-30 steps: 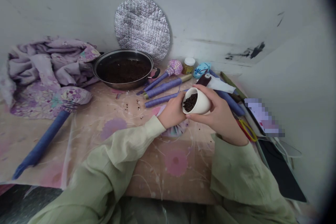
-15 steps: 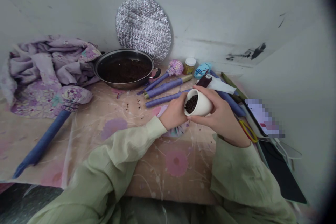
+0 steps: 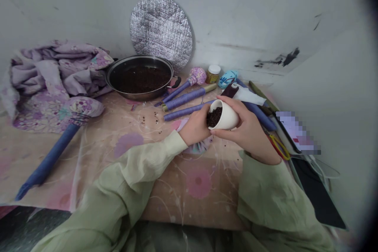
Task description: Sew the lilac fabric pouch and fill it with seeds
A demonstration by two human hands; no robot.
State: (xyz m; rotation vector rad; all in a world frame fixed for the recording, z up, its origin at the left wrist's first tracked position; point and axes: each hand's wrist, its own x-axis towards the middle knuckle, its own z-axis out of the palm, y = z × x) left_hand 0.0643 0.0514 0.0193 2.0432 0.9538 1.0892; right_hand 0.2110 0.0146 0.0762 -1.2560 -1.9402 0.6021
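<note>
My right hand (image 3: 248,128) is wrapped round a white cup (image 3: 229,116), tipped on its side with its mouth facing left. Dark loose grains (image 3: 214,117) lie inside it, reaching the lower rim. Against that rim is my left hand (image 3: 195,126), its fingers curled and partly hidden. A pale floral cloth (image 3: 199,147) shows below and above the left hand, gathered in its grasp. Just beyond the hands lie blue-wrapped sticks (image 3: 186,111) and a spool of dark thread (image 3: 230,90) beside a white cloth or tissue (image 3: 249,96).
A wide pan (image 3: 141,80) of dark grains stands at the back, before a silver round mat (image 3: 161,31) leaning on the wall. Purple floral fabric (image 3: 59,71) and a cloth-headed stick (image 3: 53,157) lie left. A lidded jar (image 3: 213,75), yellow-handled scissors (image 3: 279,146) and a phone (image 3: 297,132) are right.
The dark grains have slid toward the cup's rim, with the cup tipped slightly more. Both hands have stayed almost in place.
</note>
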